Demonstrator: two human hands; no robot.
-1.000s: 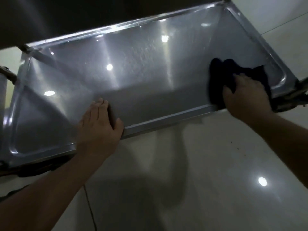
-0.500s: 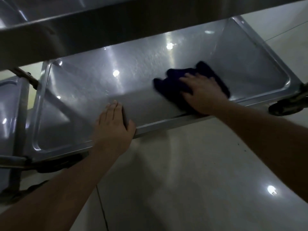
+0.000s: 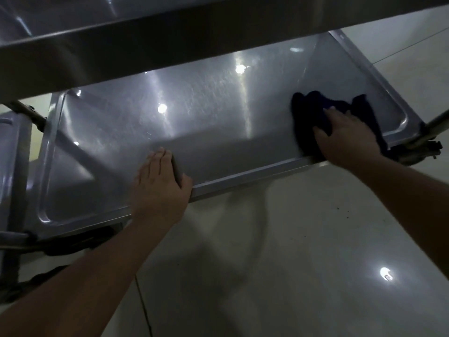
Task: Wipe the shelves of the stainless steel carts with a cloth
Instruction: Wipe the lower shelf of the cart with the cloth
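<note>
The right hand presses a dark blue crumpled cloth flat on the shiny stainless steel lower shelf, near its right end. The left hand rests open on the front rim. Wiping is underway; probably next comes a sweep toward the left hand.

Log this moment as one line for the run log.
stage: wiping lower steel shelf | right hand: presses dark blue cloth, right end | left hand: flat on front rim
</note>
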